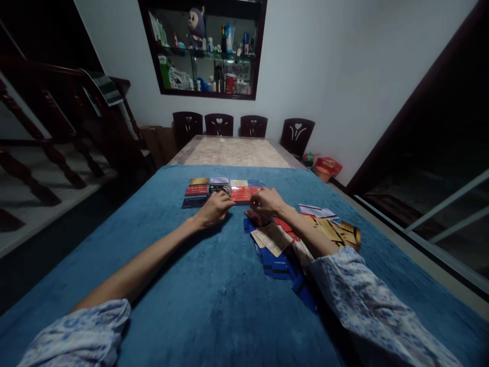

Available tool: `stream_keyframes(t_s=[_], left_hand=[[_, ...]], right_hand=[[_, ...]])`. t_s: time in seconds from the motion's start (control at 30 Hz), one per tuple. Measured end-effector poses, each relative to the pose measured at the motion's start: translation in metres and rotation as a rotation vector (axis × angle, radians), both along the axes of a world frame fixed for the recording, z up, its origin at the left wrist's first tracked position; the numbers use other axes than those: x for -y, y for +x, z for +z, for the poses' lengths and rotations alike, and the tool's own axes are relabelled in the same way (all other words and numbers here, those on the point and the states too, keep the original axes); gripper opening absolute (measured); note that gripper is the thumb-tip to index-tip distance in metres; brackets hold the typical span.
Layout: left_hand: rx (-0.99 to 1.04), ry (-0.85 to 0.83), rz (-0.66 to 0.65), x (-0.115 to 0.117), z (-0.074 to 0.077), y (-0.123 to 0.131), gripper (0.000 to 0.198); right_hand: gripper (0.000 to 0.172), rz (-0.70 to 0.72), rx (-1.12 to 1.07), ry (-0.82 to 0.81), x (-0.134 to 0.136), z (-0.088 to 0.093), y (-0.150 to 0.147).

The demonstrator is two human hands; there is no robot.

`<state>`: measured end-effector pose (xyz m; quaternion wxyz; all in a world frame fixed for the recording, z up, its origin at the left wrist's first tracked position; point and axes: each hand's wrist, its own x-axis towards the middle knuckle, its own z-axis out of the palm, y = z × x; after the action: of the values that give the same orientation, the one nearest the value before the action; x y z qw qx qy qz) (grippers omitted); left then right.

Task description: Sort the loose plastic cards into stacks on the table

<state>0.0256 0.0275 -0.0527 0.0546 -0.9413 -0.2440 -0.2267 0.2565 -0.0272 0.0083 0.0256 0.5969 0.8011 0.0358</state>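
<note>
Both my hands reach forward over a blue cloth (214, 285) on a table. My left hand (216, 208) and my right hand (267, 202) have curled fingers and together pinch the near edge of a red card (240, 194). That card lies in a neat grid of cards (208, 191), red, gold, blue and dark ones, laid in rows. Under my right forearm sprawls a loose heap of cards (273, 239), mostly blue, red and cream.
More gold and white cards (336, 229) lie scattered at the right. Beyond the cloth the bare tabletop (233, 151) runs to several dark chairs (219, 124). A wall cabinet (206, 48) holds bottles and a plush toy. A stair railing (57, 117) stands at the left.
</note>
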Motion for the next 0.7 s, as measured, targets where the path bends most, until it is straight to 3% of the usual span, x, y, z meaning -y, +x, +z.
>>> stream_keyframes(t_s=[0.33,0.7], left_hand=[[-0.146,-0.073,-0.087,0.013,-0.012,0.04,0.045],[-0.156,-0.205,-0.101,0.011,-0.022,0.056,0.064]], right_hand=[[0.036,-0.101,0.017,-0.137,0.021,-0.007,0.014],[0.032,0.001,-0.048,-0.157,0.023,-0.019,0.007]])
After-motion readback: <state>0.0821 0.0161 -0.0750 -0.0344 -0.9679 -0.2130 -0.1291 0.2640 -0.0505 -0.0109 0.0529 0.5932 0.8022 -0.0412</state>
